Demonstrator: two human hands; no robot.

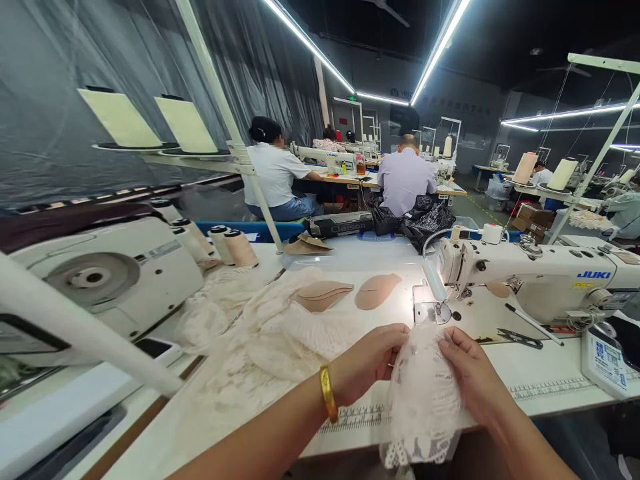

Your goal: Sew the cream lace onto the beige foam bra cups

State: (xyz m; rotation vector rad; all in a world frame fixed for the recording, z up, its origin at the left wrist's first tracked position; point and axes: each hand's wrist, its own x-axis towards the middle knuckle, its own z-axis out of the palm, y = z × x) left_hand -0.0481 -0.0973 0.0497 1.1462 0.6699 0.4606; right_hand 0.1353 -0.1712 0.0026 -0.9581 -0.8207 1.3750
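Note:
A piece of white lace fabric (423,400) lies in front of the needle area (440,310) of a white sewing machine (540,277) and hangs over the table's front edge. My left hand (367,360), a gold bangle on its wrist, pinches the lace at its left edge with the fingers curled. On the lace's right side rests my right hand (473,370), fingers pressed down on the cloth. A heap of more lace (260,340) is spread to the left. Two beige cup-shaped pads (350,293) lie beyond it on the table.
Another white machine (105,277) stands at the left with thread cones (233,247) behind it. Small snips (520,338) and a control box (607,360) are at the right. Two people sit at machines farther back, facing away. A ruler strip (545,389) runs along the table's front.

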